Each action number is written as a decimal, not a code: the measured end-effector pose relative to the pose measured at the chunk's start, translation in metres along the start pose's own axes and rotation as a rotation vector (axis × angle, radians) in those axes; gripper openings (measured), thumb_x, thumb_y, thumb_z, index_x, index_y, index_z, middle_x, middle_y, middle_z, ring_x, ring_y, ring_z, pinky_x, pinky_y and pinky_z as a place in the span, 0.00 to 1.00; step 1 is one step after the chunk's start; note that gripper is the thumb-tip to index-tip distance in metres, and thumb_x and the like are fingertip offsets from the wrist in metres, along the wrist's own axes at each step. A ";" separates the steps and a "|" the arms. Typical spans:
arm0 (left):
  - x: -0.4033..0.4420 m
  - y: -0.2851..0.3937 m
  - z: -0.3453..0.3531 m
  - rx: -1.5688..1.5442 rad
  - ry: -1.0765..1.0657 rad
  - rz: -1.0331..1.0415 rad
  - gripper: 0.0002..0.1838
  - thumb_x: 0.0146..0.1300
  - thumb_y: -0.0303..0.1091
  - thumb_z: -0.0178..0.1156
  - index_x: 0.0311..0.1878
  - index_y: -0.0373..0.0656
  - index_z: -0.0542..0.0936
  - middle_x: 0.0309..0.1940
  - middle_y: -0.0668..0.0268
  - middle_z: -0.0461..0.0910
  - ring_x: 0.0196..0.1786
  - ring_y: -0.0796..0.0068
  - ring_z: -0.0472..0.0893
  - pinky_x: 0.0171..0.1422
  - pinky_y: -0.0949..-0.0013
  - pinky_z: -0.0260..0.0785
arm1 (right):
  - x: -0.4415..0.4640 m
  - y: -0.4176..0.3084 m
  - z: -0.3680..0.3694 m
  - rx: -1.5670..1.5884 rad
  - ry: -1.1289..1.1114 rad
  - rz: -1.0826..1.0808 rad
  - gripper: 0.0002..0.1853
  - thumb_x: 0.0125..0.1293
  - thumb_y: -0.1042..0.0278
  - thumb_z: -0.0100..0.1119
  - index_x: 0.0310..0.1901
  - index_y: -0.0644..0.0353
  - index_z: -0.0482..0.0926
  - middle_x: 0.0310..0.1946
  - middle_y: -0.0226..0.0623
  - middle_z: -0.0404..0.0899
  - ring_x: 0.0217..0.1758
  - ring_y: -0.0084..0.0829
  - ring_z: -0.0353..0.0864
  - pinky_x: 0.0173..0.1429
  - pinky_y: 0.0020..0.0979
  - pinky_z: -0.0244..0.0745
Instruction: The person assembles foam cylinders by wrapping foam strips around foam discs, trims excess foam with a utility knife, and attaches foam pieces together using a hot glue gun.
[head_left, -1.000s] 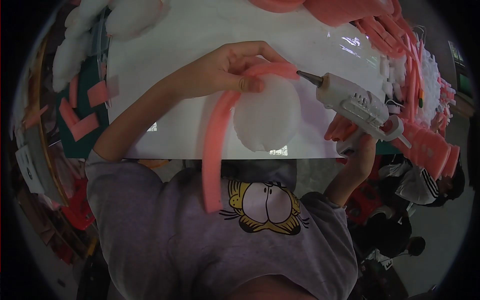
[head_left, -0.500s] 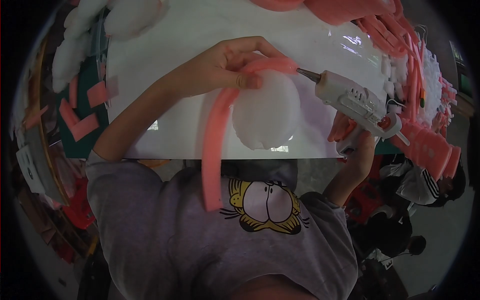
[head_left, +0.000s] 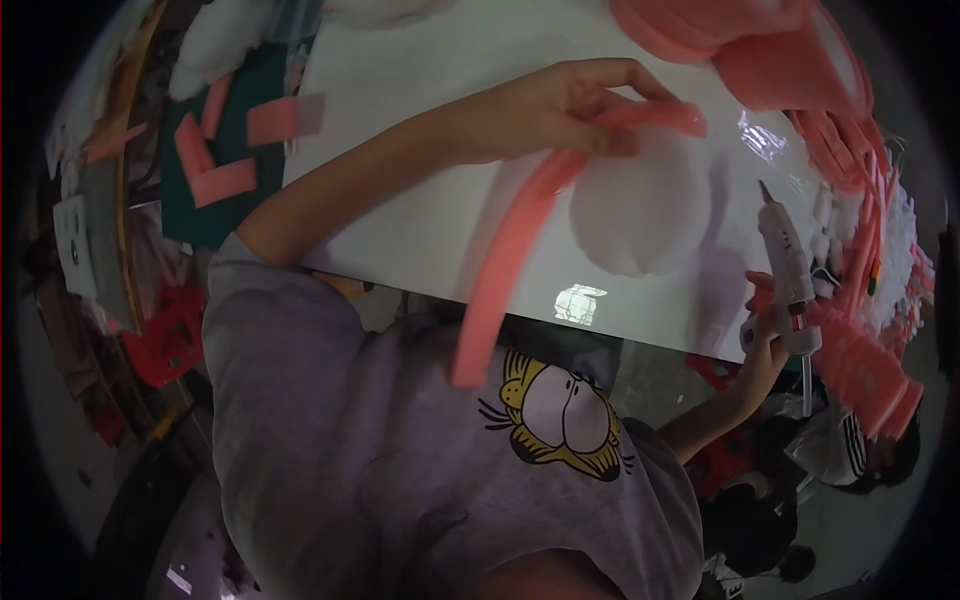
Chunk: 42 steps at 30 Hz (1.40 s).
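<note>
My left hand [head_left: 590, 110] pinches a long pink foam strip [head_left: 507, 245] against the upper edge of a round white fluffy pad [head_left: 640, 210]. One end of the strip curves along the top of the pad, while its long tail hangs past the table edge in front of my shirt. Off to the right, my right hand [head_left: 766, 325] grips a glue gun [head_left: 787, 255], its metal nozzle pointing up and away from the strip. A clear glue stick pokes out of the gun's rear. The fingers around the handle are partly hidden.
Pink foam pieces [head_left: 222, 182] lie on a green mat [head_left: 190, 222] at the left. Large pink rolled shapes [head_left: 790, 60] occupy the table's far right, with pink strips and white bits below them. Red stools [head_left: 165, 335] and other people are beyond the table.
The glue gun has pulled away from the strip's end and swung from pointing left to pointing upward. The whole view has shifted and tilted; my left hand still pinches the strip at the pad.
</note>
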<state>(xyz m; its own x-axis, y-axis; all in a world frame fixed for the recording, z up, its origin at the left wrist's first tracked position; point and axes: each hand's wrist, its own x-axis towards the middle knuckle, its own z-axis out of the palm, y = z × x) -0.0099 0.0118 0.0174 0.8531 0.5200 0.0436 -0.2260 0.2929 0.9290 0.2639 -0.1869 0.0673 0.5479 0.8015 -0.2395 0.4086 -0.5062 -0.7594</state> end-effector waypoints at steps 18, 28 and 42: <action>0.006 -0.009 -0.040 -0.383 0.146 0.155 0.23 0.65 0.30 0.55 0.62 0.40 0.64 0.53 0.62 0.74 0.55 0.75 0.74 0.60 0.69 0.67 | 0.017 0.022 0.013 -0.176 0.051 -0.386 0.41 0.46 0.70 0.71 0.64 0.59 0.62 0.52 0.36 0.68 0.51 0.31 0.68 0.56 0.33 0.64; -0.005 -0.013 -0.044 -0.650 0.093 0.170 0.22 0.67 0.32 0.53 0.63 0.42 0.63 0.56 0.63 0.72 0.58 0.73 0.71 0.62 0.65 0.66 | -0.047 -0.012 0.105 -0.085 -0.099 -0.868 0.39 0.42 0.76 0.73 0.59 0.58 0.67 0.49 0.44 0.69 0.53 0.42 0.71 0.54 0.39 0.68; -0.002 -0.010 -0.028 -0.544 0.183 0.130 0.24 0.69 0.36 0.51 0.65 0.44 0.59 0.59 0.64 0.68 0.63 0.68 0.67 0.66 0.58 0.61 | -0.033 -0.015 0.132 0.598 0.029 -0.753 0.17 0.53 0.63 0.63 0.41 0.63 0.71 0.29 0.37 0.69 0.32 0.34 0.67 0.39 0.31 0.64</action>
<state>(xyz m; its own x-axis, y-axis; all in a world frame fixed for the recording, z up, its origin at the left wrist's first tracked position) -0.0222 0.0301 -0.0024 0.7177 0.6954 0.0354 -0.5738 0.5619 0.5958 0.1439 -0.1634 0.0071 0.3146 0.8379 0.4461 0.2251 0.3907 -0.8926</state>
